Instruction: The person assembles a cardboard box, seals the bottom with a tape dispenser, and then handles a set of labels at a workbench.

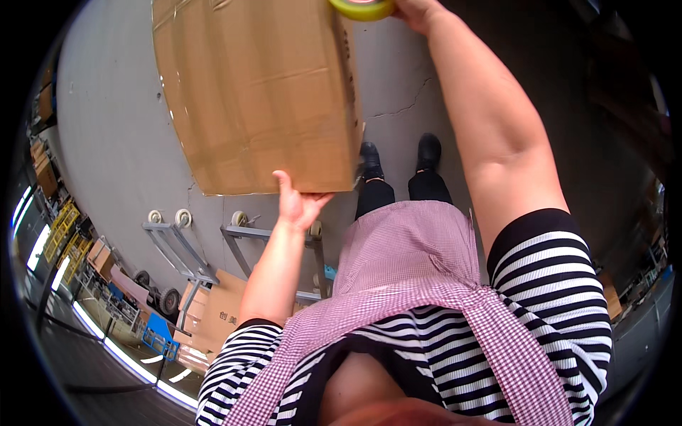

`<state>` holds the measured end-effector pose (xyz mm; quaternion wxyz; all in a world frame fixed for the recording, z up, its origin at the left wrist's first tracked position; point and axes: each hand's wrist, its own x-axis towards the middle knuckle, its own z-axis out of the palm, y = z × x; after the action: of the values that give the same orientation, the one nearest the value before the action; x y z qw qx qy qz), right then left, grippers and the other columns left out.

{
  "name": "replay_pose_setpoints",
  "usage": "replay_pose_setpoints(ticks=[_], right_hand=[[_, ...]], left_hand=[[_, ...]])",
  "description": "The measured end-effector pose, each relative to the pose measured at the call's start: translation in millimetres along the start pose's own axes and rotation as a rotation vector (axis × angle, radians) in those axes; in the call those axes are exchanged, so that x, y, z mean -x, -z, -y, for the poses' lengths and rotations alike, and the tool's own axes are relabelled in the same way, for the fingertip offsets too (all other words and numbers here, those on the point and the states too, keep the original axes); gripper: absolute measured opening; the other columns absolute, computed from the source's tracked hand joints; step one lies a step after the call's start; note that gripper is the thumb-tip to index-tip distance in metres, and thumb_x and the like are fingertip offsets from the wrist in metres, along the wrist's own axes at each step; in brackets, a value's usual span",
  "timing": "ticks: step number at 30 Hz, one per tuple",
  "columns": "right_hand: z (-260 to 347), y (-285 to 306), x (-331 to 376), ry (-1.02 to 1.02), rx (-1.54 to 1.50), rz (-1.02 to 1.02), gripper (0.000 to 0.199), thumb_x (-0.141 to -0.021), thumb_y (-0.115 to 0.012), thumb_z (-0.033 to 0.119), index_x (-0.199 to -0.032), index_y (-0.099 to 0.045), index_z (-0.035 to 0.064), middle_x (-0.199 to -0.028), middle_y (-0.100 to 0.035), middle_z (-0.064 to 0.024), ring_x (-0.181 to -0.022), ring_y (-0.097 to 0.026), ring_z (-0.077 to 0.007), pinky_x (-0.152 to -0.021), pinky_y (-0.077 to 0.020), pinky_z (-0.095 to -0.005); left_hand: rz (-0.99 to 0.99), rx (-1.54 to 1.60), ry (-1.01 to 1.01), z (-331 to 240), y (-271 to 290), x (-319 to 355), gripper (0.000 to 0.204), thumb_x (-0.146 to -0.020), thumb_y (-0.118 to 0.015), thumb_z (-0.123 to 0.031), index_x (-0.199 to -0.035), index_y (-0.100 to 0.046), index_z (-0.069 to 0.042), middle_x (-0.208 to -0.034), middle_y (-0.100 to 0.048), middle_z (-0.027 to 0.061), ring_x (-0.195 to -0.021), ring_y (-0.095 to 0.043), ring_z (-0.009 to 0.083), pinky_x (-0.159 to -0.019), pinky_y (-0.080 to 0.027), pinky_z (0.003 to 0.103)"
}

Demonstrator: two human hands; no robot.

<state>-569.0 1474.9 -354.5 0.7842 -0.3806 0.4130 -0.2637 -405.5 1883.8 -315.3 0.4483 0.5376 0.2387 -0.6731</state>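
Note:
A large brown cardboard box (249, 99) fills the upper middle of the view, its broad flat face turned up. My left hand (298, 206) grips its near edge, with the thumb on the upper face and the fingers around the underside. At the far right corner of the box is a yellow-green roll of tape (362, 10), partly cut off by the top of the picture. My right hand (420, 14) holds the roll from its right side; some of its fingers lie beyond the frame.
Grey wheeled trolley frames (181, 248) stand at the lower left, close to my left forearm. Another cardboard box (224, 312) is behind them. My feet in black shoes (428, 150) stand on the cracked grey floor (106, 128) right of the box. Yellow racks (62, 231) are farther left.

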Motion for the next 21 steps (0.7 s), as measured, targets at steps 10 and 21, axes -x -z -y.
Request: replay_pose_setpoints(ticks=[10, 21], right_hand=[[-104.8, 71.7, 316.9, -0.321, -0.03, 0.113, 0.099, -0.073, -0.077, 0.016, -0.154, -0.021, 0.0053, -0.152, -0.037, -0.0091, -0.14, -0.037, -0.0216, -0.116, -0.0295, -0.0378], [-137.6, 24.2, 331.3, -0.267, -0.176, -0.027, 0.093, -0.075, -0.06, -0.007, -0.156, -0.019, 0.014, -0.151, -0.037, -0.0072, -0.134, -0.041, -0.0168, -0.111, -0.0326, -0.0296]], left_hand=[[0.241, 0.157, -0.035, 3.2, -154.2, -63.5, 0.099, -0.083, -0.033, -0.082, -0.145, -0.035, -0.005, -0.14, -0.047, 0.0185, -0.128, -0.05, 0.0351, -0.104, -0.045, 0.049], [0.306, -0.961, -0.371, -51.7, -176.2, -27.5, 0.068, -0.099, -0.039, -0.06, -0.123, -0.064, -0.001, -0.09, -0.07, 0.001, -0.066, -0.04, 0.0042, -0.06, -0.034, 0.02]])
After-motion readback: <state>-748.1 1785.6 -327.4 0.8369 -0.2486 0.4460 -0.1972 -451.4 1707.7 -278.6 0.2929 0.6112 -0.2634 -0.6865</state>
